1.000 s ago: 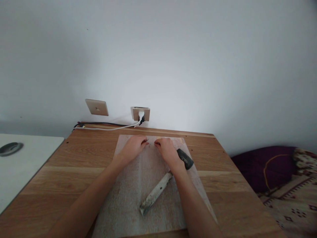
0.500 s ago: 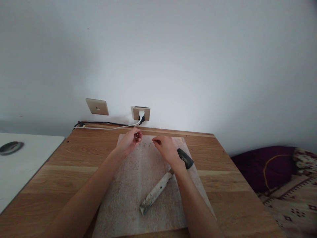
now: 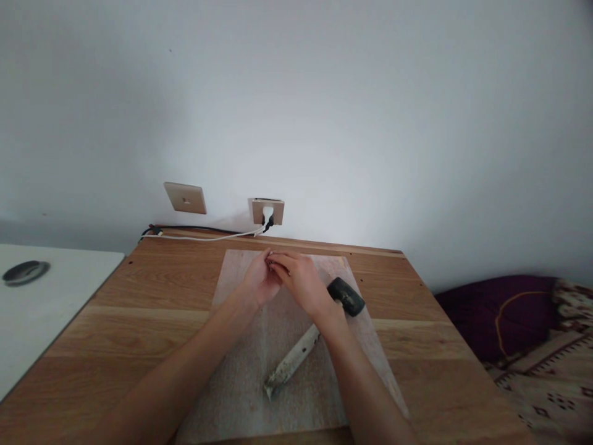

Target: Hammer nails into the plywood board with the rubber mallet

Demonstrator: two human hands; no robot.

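My left hand (image 3: 260,281) is turned palm up and cupped over the far part of a pale wooden board (image 3: 241,371). Small thin metal pieces that look like nails (image 3: 270,262) lie at its fingers, mostly covered. My right hand (image 3: 301,278) reaches across from the right, its fingertips pinched together against the left fingers. Whatever is between the right fingertips is too small to make out. Under my right wrist a mallet with a black head (image 3: 346,296) and a worn whitish handle (image 3: 291,366) lies slantwise on the board.
The board rests on a wooden table (image 3: 139,334) against a white wall. White and black cables (image 3: 208,237) run along the back edge to a wall socket (image 3: 259,212). A white surface (image 3: 55,303) stands at left; purple fabric (image 3: 491,315) and a patterned cover are at right.
My right hand has moved left and now meets my left hand. The left hand has come slightly right and lower, turning its palm up. The mallet stays on the board.
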